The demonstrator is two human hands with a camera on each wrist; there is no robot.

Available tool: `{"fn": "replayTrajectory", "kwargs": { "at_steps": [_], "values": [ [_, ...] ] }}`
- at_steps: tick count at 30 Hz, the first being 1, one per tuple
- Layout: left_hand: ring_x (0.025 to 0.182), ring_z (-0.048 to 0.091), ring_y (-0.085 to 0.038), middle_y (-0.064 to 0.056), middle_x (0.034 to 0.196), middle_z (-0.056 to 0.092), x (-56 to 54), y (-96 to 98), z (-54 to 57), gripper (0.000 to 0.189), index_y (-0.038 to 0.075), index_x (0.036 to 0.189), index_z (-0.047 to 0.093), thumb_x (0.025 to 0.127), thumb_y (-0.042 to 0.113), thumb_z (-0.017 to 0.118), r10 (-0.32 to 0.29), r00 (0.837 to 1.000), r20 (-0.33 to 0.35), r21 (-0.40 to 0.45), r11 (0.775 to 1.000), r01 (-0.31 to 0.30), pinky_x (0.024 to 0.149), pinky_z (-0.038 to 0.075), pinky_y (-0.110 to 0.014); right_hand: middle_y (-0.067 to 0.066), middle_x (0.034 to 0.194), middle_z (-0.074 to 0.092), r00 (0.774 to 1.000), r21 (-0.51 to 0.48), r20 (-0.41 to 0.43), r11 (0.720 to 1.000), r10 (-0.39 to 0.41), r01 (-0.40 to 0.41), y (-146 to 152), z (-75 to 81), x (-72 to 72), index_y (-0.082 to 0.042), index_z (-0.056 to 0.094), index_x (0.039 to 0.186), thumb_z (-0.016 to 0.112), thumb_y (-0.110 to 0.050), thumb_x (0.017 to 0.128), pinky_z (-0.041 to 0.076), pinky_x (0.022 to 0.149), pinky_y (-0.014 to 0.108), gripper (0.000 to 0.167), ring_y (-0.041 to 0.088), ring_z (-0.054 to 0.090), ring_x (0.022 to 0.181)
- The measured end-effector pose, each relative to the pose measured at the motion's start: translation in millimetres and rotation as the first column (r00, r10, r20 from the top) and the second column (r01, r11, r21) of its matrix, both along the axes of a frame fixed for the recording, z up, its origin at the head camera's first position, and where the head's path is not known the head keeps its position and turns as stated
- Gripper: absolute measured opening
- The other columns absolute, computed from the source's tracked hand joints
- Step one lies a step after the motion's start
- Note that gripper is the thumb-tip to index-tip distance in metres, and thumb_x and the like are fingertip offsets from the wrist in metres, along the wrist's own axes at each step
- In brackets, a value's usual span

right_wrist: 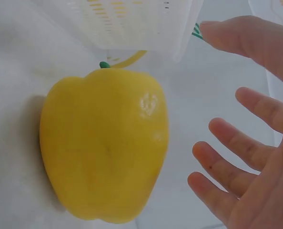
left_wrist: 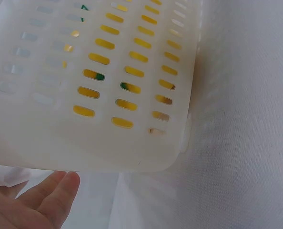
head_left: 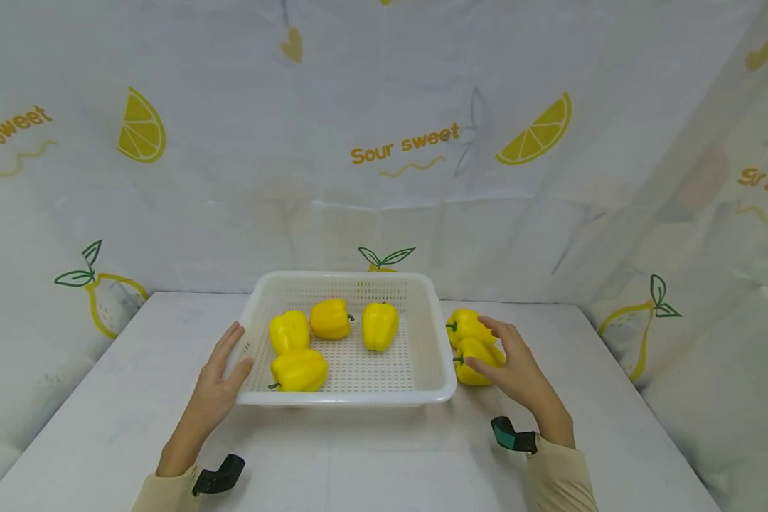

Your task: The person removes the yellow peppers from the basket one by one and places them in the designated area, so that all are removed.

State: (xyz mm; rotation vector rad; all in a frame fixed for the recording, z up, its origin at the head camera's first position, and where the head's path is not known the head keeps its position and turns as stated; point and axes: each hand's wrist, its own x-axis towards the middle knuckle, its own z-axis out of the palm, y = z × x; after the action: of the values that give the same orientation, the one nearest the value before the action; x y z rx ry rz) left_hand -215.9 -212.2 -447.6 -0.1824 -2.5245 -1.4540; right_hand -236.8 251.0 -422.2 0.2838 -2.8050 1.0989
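A white plastic basket (head_left: 377, 398) with slotted walls stands on the table and holds several yellow bell peppers (head_left: 380, 327). Against its left wall my left hand (head_left: 216, 387) rests, fingers extended along the rim; in the left wrist view the fingers (left_wrist: 60, 195) show at the basket's edge. Two more yellow bell peppers lie on the table just right of the basket, a rear one (head_left: 467, 326) and a front one (head_left: 476, 361). Over these my right hand (head_left: 518, 366) is spread. The right wrist view shows its fingers apart from the near pepper (right_wrist: 103, 148), holding nothing.
A white cloth covers the table (head_left: 358, 462). Behind it hangs a pale curtain (head_left: 384, 213) printed with lemons and lettering, close to the basket's back rim. Dark camera mounts (head_left: 220, 475) sit at both wrists, low over the table.
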Motion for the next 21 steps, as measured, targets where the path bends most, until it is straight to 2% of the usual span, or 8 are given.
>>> {"fn": "replayTrajectory", "kwargs": {
  "at_steps": [12,21],
  "values": [
    [0.150,0.015,-0.048,-0.021,0.165,0.015,-0.4,-0.7,1.9,0.061,-0.002,0.154,0.028,0.099,0.011,0.052,-0.002,1.000,-0.010,-0.008,1.000,0.002,0.116,0.018,-0.070,0.022,0.151,0.041,0.995,-0.054,-0.096,0.998,0.007,-0.013,-17,8.7,3.9,-0.004,0.039,0.148,0.072,-0.017,0.089,0.036,0.109,0.067,0.069,0.043,0.042,0.133],
    [0.151,0.014,-0.048,-0.021,0.165,0.014,0.0,-0.1,1.5,0.061,-0.002,0.154,0.027,0.099,0.011,0.052,-0.008,1.000,-0.001,0.005,1.000,0.008,0.117,0.017,-0.070,0.019,0.151,0.043,0.993,-0.062,-0.117,0.998,0.017,-0.024,-27,12.3,7.8,-0.006,0.041,0.147,0.073,-0.017,0.089,0.037,0.109,0.069,0.067,0.043,0.044,0.133]
  ]
}}
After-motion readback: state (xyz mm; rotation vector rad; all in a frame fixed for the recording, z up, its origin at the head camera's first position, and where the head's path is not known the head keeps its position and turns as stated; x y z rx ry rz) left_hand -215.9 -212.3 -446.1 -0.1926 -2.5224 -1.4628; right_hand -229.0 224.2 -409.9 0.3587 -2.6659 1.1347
